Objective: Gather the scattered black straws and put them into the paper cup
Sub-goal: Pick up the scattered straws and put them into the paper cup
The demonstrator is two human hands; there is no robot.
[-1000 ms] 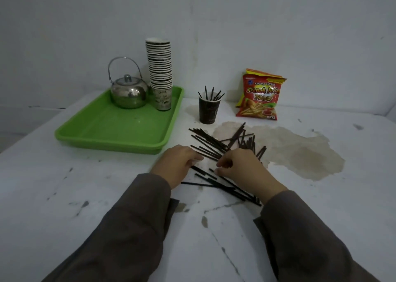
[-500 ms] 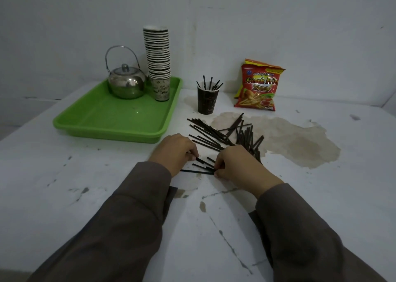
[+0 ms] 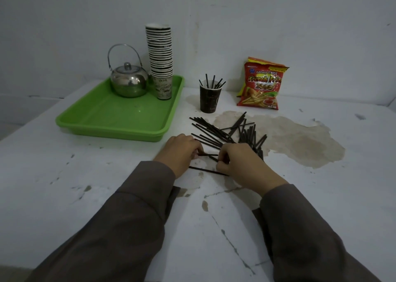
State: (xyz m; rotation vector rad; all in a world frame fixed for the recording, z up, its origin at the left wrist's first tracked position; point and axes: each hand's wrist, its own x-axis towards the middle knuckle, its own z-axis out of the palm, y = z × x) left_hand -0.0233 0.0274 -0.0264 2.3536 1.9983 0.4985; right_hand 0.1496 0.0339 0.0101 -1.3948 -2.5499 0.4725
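Note:
Several black straws (image 3: 225, 131) lie scattered on the white table, fanned out over a brown stain. A dark paper cup (image 3: 209, 99) stands behind them with several straws upright in it. My left hand (image 3: 181, 151) and my right hand (image 3: 240, 162) rest on the near edge of the pile, close together. Their fingers pinch the two ends of a straw (image 3: 207, 155) that spans the gap between them. Another single straw (image 3: 205, 170) lies on the table just below the hands. My right hand covers part of the pile.
A green tray (image 3: 102, 119) at the left holds a steel kettle (image 3: 129, 82) and a tall stack of paper cups (image 3: 160, 61). A red snack bag (image 3: 262, 84) leans against the wall at the back right. The white wall stands right behind the table.
Both hands have drawn closer together at the pile's near edge. The straws under my right hand have been pulled in, leaving one straw loose in front. The view has tilted up slightly.

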